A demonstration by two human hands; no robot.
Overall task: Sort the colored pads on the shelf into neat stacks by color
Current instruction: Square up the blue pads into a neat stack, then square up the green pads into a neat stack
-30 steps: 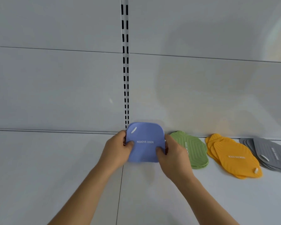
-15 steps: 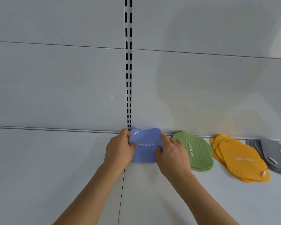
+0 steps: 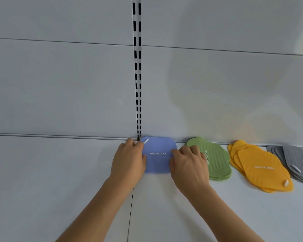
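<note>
Both hands, left point(image 3: 129, 161) and right point(image 3: 188, 165), gripping blue pads point(image 3: 157, 155), flat on shelf point(image 3: 59, 180)

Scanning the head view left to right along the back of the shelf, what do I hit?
left hand → blue pads → right hand → green pads → yellow pads → grey pads

Two hands, left hand point(image 3: 129, 160) and right hand point(image 3: 189, 165), grip the sides of a blue pad point(image 3: 158, 155) lying on a white shelf point(image 3: 59, 180). To its right lie green pads point(image 3: 217, 163), yellow pads point(image 3: 259, 166) and grey pads point(image 3: 297, 159).
</note>
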